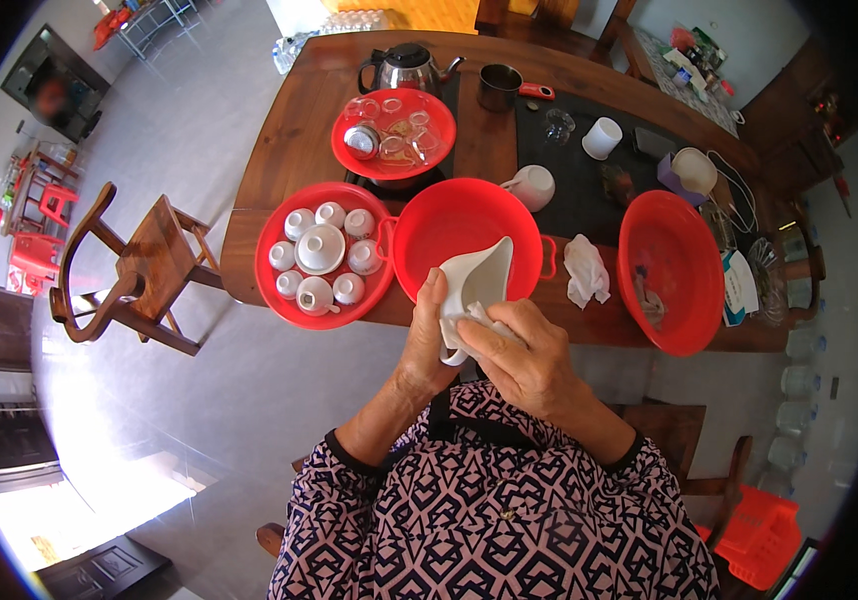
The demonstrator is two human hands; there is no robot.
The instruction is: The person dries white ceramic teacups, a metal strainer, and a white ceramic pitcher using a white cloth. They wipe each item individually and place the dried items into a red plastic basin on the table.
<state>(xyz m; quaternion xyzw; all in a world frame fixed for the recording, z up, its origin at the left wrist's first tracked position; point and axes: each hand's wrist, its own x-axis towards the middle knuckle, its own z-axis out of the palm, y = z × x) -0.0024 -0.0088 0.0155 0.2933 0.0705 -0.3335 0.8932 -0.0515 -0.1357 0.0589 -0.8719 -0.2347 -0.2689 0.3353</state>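
My left hand (423, 337) grips a white ceramic pitcher (478, 274) by its side, its spout pointing away from me. A white tissue (474, 319) is pinched in my right hand (523, 352) and pressed against the pitcher's rim. Both hands are at the table's near edge, just below a red plastic basin with handles (466, 206). To the left, a round red tray (271, 262) carries several upturned white cups around a lidded white bowl (320, 250). A crumpled white tissue (586, 270) lies to the right of the basin.
On the wooden table (286, 142) stand a red plate (440, 154) with glass cups, a kettle (406, 67), a dark metal mug (500, 86), a white mug (534, 187) and a white cup (601, 139). A second red basin (673, 262) holds a cloth. A wooden chair (151, 266) stands left.
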